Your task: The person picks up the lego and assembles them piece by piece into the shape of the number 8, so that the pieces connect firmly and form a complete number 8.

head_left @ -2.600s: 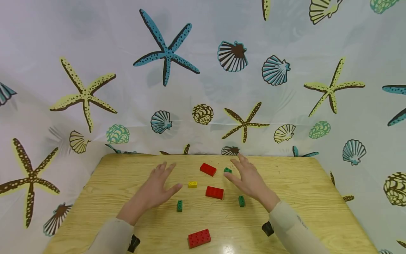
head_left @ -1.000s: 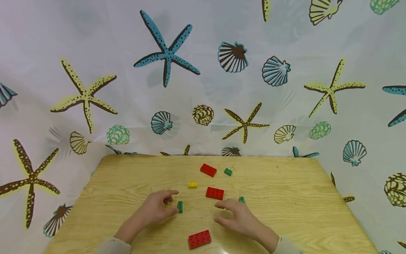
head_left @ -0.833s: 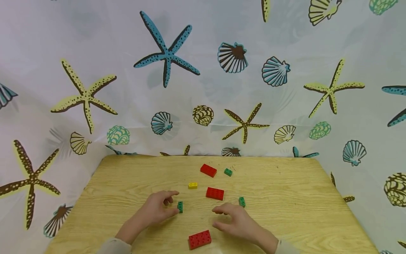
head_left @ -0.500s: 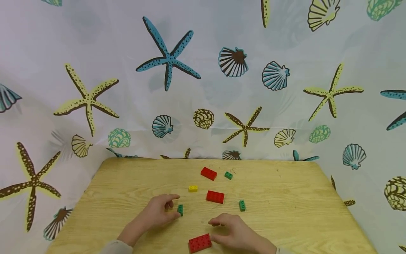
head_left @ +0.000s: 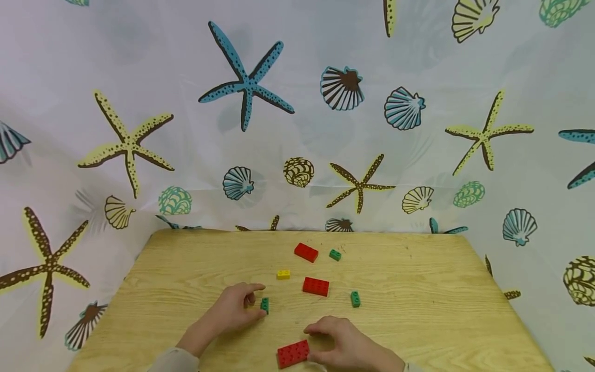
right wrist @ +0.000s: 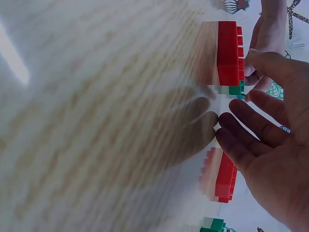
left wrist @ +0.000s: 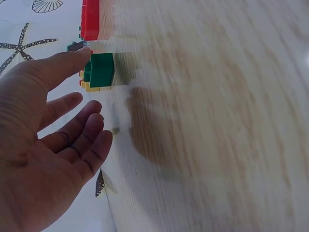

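Observation:
My left hand (head_left: 232, 311) is low over the table with fingers loosely bent, thumb tip right at the left green toy brick (head_left: 265, 305). In the left wrist view that green brick (left wrist: 102, 70) stands beyond the thumb, and nothing lies in the palm. My right hand (head_left: 347, 345) is at the front, thumb tip at the right end of the nearest red toy brick (head_left: 293, 354). The right wrist view has this red brick (right wrist: 228, 53) past the thumb, fingers (right wrist: 258, 123) spread apart around no object.
Farther back on the wooden table (head_left: 441, 289) lie a middle red brick (head_left: 316, 287), a far red brick (head_left: 306, 252), a yellow brick (head_left: 283, 275), a right green brick (head_left: 355, 299) and a far green brick (head_left: 335, 254). A patterned curtain (head_left: 297, 129) hangs behind and at both sides.
Both hands have come back and down from over the table's middle: the left to the left green brick, the right past the right green brick to the nearest red one. The bricks have stayed put.

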A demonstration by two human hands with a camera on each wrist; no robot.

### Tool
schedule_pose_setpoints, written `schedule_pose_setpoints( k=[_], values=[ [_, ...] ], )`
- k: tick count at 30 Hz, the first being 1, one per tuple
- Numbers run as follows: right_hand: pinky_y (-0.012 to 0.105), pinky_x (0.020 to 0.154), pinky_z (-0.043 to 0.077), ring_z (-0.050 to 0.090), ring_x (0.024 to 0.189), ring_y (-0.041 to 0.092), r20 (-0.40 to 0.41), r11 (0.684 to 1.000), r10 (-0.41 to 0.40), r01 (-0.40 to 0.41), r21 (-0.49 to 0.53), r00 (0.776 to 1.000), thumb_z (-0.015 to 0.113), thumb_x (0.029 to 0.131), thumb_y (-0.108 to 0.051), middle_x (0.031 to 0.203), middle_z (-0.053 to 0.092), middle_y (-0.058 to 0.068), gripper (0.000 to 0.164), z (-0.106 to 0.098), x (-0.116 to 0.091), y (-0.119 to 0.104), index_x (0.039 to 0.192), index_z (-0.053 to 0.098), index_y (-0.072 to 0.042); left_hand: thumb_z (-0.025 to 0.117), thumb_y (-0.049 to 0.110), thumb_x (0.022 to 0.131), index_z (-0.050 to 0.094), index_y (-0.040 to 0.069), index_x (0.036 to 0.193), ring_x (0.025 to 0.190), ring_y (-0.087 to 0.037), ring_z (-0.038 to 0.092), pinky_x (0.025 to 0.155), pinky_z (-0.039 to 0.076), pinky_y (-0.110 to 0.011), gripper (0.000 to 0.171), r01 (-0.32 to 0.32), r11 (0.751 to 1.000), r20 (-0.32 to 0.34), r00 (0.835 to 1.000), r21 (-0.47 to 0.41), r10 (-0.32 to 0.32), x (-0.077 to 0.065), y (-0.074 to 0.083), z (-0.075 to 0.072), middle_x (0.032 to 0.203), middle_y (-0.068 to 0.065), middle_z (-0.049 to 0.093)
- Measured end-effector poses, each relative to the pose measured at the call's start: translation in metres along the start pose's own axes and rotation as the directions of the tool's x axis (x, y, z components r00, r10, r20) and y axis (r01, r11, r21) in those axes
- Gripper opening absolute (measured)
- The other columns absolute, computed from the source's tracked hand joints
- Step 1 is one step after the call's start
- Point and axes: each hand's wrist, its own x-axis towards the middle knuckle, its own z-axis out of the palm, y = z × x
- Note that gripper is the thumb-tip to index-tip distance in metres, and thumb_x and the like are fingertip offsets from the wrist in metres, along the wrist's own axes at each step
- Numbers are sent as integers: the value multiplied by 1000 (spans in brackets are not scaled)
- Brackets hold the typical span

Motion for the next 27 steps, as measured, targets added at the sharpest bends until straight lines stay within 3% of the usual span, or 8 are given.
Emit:
schedule_pose_setpoints(
  k=[8, 27],
  values=[
    [25, 101, 52, 60, 116, 5, -8, 1000, -26, 26, -12, 1000, 74, 100, -37, 131, 70, -3, 43, 0, -2, 1, 137, 69, -15, 86, 25, 89, 66, 1, 138, 77, -12, 47, 69, 41, -27, 58, 5, 1000, 18, 1000, 21, -5, 5, -1, 2, 90, -4, 61],
    [22, 100, 49, 57, 115, 2, -10, 1000, 11, -11, -15, 1000, 74, 99, -32, 125, 68, -8, 39, 6, 0, 3, 134, 72, -14, 88, 22, 86, 69, 1, 134, 81, -16, 51, 69, 41, -28, 55, 24, 1000, 42, 999, 4, -24, 8, -4, 9, 89, -2, 59]
  ],
)
